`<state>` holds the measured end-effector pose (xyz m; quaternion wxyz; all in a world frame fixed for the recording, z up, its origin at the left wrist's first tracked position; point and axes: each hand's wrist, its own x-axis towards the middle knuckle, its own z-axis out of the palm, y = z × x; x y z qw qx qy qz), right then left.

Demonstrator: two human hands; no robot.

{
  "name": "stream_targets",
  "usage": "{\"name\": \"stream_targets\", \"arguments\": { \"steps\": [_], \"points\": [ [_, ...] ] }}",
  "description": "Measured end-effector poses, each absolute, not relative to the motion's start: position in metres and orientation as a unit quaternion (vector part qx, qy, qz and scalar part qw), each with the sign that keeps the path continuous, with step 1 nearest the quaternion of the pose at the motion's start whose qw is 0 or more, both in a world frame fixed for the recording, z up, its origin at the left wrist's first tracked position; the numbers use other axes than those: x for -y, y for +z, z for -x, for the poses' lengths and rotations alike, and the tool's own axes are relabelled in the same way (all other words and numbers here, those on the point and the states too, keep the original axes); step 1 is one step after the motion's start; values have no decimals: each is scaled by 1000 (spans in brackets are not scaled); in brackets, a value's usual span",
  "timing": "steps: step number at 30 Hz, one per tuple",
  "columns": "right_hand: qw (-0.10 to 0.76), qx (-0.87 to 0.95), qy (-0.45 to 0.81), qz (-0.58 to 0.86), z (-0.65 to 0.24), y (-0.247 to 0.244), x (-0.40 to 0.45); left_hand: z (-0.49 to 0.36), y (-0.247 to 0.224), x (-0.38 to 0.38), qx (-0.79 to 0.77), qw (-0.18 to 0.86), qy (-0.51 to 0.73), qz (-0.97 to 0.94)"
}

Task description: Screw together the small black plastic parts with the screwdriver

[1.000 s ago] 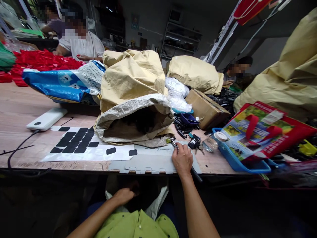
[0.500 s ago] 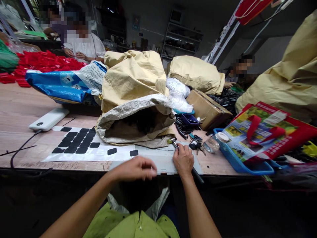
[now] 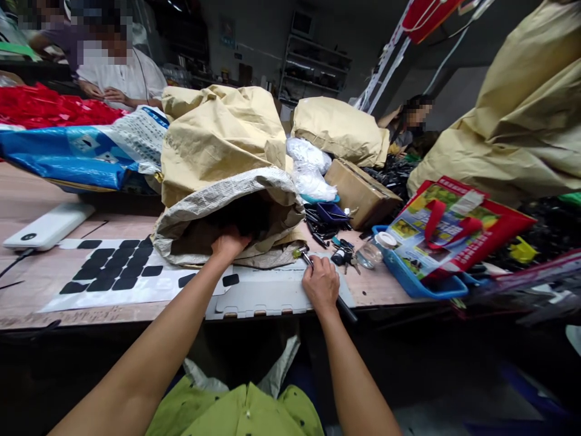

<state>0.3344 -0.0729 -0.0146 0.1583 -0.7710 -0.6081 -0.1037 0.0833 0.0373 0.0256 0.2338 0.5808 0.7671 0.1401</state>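
My left hand point(image 3: 230, 243) reaches into the mouth of an open sack point(image 3: 195, 209) with a pale woven lining. Its fingers disappear among dark contents, so I cannot see whether they grip anything. At the table's front edge, my right hand point(image 3: 321, 283) is wrapped round a hammer point(image 3: 347, 310) with a black handle, a metal shaft and a yellowish head. It rests over a grey board point(image 3: 267, 293). Black rounded patches point(image 3: 108, 280) lie in rows on a white sheet point(image 3: 61, 298) to the left, with a loose black patch point(image 3: 230, 280) nearer my hands.
A white power bank point(image 3: 49, 225) lies at the left. A blue and white bag point(image 3: 59, 154) and red pieces point(image 3: 45, 108) sit behind it. Keys point(image 3: 348, 261), a cardboard box point(image 3: 361, 191) and a blue basket point(image 3: 422, 284) are to the right. Co-workers point(image 3: 120, 75) sit across the table.
My left hand has moved from above the board forward into the sack's mouth. My right hand keeps its hold on the hammer. The view has turned slightly to the right.
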Motion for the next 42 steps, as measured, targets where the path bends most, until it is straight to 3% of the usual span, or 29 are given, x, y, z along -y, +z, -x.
{"name": "stream_targets", "arguments": {
  "steps": [6, 11, 13, 20, 42],
  "points": [
    [163, 610, -113, 767, -335, -17, 72, -52, 27, -2, -709, 207, 217, -638],
    [163, 609, -115, 768, -334, -17, 73, -50, 5, 34, -476, 324, 287, -765],
    [165, 609, -114, 768, -334, -17, 73, -53, -10, 40, -443, 316, 286, -789],
    [168, 607, -114, 768, -334, -18, 73, -56, -30, 43, -417, 233, 294, -828],
    [151, 601, -108, 778, -332, -16, 77, -53, -36, 41, -414, 226, 281, -836]
  ]
}}
